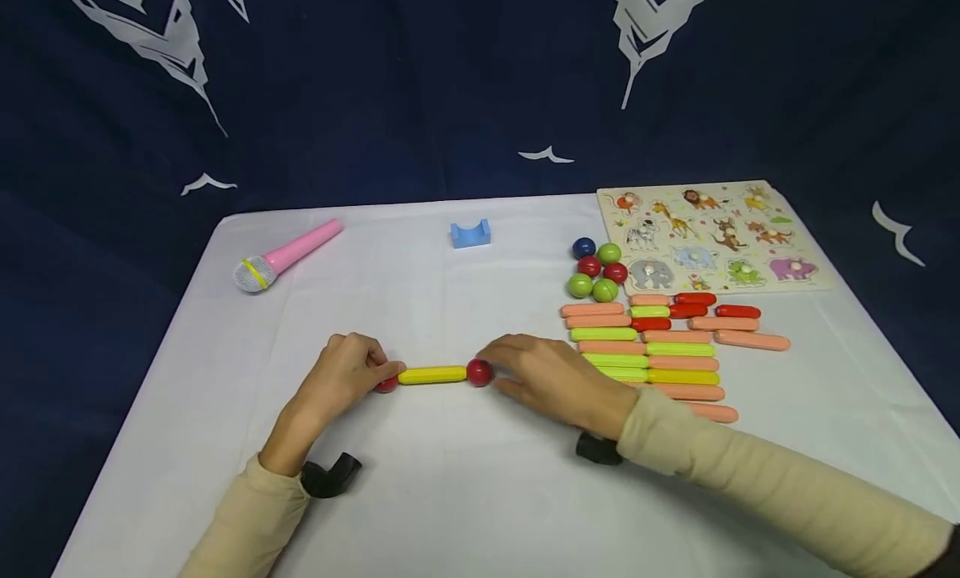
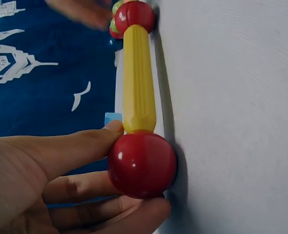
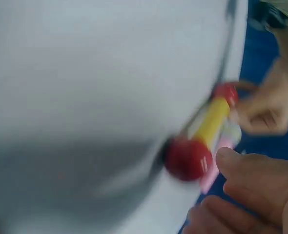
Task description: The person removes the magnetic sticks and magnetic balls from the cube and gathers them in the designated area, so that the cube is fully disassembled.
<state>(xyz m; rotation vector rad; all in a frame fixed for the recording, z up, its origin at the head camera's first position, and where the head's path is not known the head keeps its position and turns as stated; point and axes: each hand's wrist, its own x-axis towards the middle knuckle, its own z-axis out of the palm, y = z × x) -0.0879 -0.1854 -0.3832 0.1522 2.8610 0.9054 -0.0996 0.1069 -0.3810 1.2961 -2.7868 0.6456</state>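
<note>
A yellow ridged stick (image 1: 432, 375) lies on the white table with a red ball at each end. My left hand (image 1: 341, 374) holds the left red ball (image 2: 142, 165) between thumb and fingers, right where the stick joins it. Beside the right-end red ball (image 1: 480, 373) is my right hand (image 1: 551, 379), its fingers loosely bent. In the right wrist view, the thumb and fingers look apart from that ball (image 3: 188, 158), though the picture is blurred.
Orange, green, yellow and red sticks (image 1: 606, 334) lie in rows to the right. Behind them are several coloured balls (image 1: 615, 273) and an animal puzzle board (image 1: 720, 236). A blue curved block (image 1: 470, 236) and a pink toy microphone (image 1: 288, 254) lie farther back.
</note>
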